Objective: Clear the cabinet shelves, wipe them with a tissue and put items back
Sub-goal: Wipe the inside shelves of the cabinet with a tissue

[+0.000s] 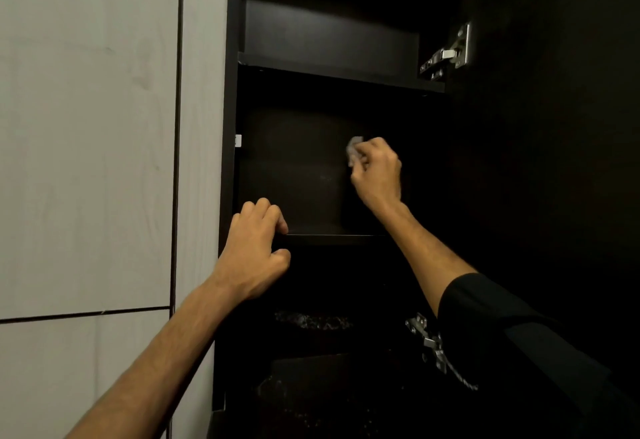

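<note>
A dark cabinet stands open in front of me. My right hand (375,172) is inside the middle compartment and grips a small crumpled white tissue (354,149), held near the back right of the middle shelf (325,192). My left hand (256,248) grips the front edge of that shelf at its left end, fingers on top and thumb underneath. No items show on the middle shelf. The upper shelf (332,71) also looks bare.
A pale wood-grain panel (90,133) fills the left side. The open dark door (554,127) hangs at the right on metal hinges, an upper hinge (448,52) and a lower hinge (427,338). Dim speckled shapes (311,321) lie in the lower compartment.
</note>
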